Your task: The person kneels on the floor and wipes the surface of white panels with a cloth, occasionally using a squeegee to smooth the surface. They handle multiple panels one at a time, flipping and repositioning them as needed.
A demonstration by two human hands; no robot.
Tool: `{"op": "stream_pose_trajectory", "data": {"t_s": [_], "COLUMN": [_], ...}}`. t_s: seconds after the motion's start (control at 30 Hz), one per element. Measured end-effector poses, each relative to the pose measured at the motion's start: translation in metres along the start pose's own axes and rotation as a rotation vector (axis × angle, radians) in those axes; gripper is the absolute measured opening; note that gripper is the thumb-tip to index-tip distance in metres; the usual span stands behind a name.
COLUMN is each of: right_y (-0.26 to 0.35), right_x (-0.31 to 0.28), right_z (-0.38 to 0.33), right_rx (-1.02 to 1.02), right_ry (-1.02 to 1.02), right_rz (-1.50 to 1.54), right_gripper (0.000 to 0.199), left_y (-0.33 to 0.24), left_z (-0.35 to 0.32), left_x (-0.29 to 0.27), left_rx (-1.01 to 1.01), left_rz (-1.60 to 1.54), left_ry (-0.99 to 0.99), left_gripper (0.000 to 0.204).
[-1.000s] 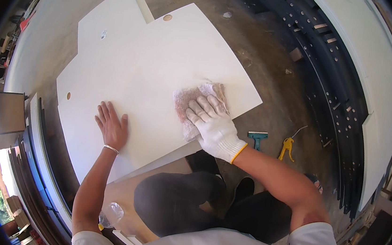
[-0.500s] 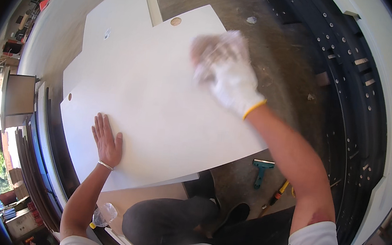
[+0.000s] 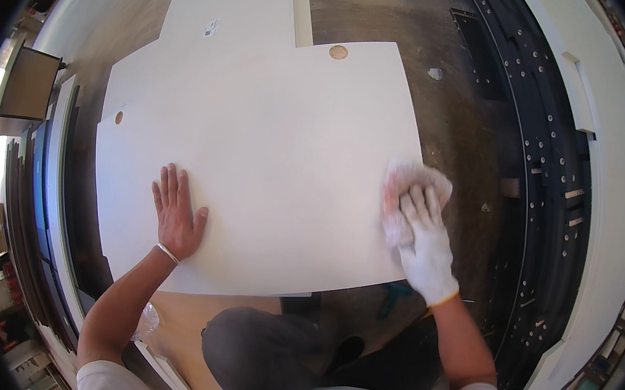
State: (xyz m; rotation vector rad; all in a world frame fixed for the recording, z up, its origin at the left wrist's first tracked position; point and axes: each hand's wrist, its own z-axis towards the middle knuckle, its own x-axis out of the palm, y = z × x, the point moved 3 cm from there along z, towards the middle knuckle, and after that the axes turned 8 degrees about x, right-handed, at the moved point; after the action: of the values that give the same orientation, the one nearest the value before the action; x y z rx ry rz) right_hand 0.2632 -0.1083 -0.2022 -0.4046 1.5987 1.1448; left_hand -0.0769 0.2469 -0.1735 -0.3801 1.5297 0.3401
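At the bottom of the frame the person's bent knee in dark grey trousers (image 3: 259, 355) sits between the two forearms, over a pale wooden board (image 3: 180, 318) lying on the floor. Just above it, lower left of centre, the bare left hand (image 3: 175, 213) lies flat on the big white panel (image 3: 256, 159), fingers spread and palm down, a thin bracelet at the wrist; its grip pinches nothing. To the right of centre the right hand (image 3: 422, 239), in a white glove with a yellow cuff, presses a crumpled whitish cloth (image 3: 407, 193) against the panel near its right edge; the fingers lie stretched over the cloth, flat rather than curled round it. Below that hand a small teal tool (image 3: 395, 297) shows on the floor, partly hidden by the panel's near edge and the forearm. The panel fills the middle of the frame and has a small round hole (image 3: 118, 117) near its left edge and a round brown disc (image 3: 338, 52) at its far edge. Beyond it, upper centre, a second white panel (image 3: 228, 14) lies partly under the first. Dark perforated metal rails (image 3: 549, 158) curve down the right side on the brown floor (image 3: 457, 104).
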Motion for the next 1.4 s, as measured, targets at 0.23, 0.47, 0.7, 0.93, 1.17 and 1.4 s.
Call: {"op": "stream_pose_trajectory", "data": {"t_s": [0.23, 0.47, 0.7, 0.93, 1.17, 1.4], "right_y": [0.028, 0.016, 0.003, 0.086, 0.301, 0.17], "right_x": [-0.016, -0.007, 0.011, 0.061, 0.107, 0.067], "right_z": [0.284, 0.144, 0.322, 0.299, 0.3, 0.333], "right_rx": [0.049, 0.203, 0.289, 0.043, -0.502, -0.062], "right_ry": [-0.145, -0.051, -0.121, -0.282, -0.144, -0.267], "right_rz": [-0.002, -0.074, -0.178, -0.281, -0.038, -0.277], "right_gripper": [0.051, 0.058, 0.054, 0.043, 0.034, 0.039], "left_y": [-0.003, -0.006, -0.006, -0.005, -0.005, -0.003], "left_z": [0.0, 0.003, 0.003, 0.002, 0.004, 0.0], "left_x": [-0.005, -0.008, -0.013, -0.01, -0.015, -0.007], "left_rx": [0.001, -0.094, -0.073, -0.103, -0.104, -0.151], "left_rz": [-0.018, -0.071, -0.102, -0.11, -0.14, -0.161], "left_ry": [-0.016, 0.046, 0.049, 0.061, 0.068, 0.073], "left_gripper": [0.088, 0.089, 0.087, 0.088, 0.088, 0.086]}}
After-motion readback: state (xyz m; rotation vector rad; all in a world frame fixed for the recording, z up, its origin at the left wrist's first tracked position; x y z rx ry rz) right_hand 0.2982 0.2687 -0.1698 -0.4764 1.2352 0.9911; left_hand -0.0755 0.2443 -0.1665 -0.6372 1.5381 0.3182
